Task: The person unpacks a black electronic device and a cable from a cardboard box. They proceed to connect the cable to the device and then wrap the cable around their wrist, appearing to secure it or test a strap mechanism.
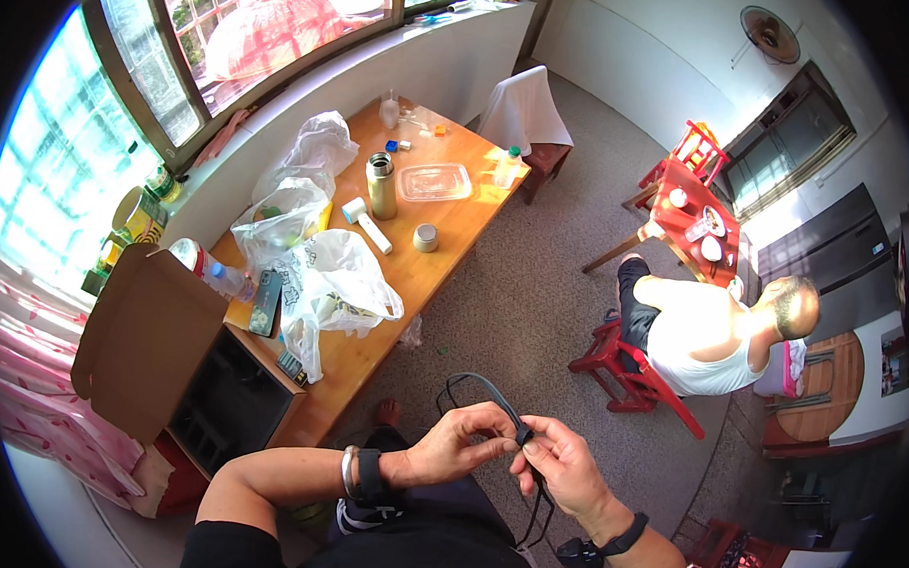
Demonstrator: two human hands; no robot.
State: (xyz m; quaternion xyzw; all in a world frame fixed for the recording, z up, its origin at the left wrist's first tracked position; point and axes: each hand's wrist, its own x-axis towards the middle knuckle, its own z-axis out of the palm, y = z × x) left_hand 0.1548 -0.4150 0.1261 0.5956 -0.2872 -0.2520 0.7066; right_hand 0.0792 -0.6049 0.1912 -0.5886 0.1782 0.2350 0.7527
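A looped black cable (492,388) hangs between my hands, in front of my body and above the floor. My left hand (464,441) pinches it with thumb and fingertips near a small black piece (523,435), which looks like a tie or clip. My right hand (554,457) grips the cable just below that piece, and more loops dangle beneath. Bands circle both wrists. To the left, the wooden table (431,270) bears white plastic bags (342,280), a phone (265,302), an open metal flask (381,185), its likely cap (425,238), a white handheld device (367,225) and a clear plastic lid or tray (434,182).
An open cardboard box (152,339) with dark contents stands at the table's near end. A person (704,335) sits on a red chair (638,383) at the right, beside a red table (692,215) with dishes. A cloth-draped chair (527,116) is beyond the wooden table.
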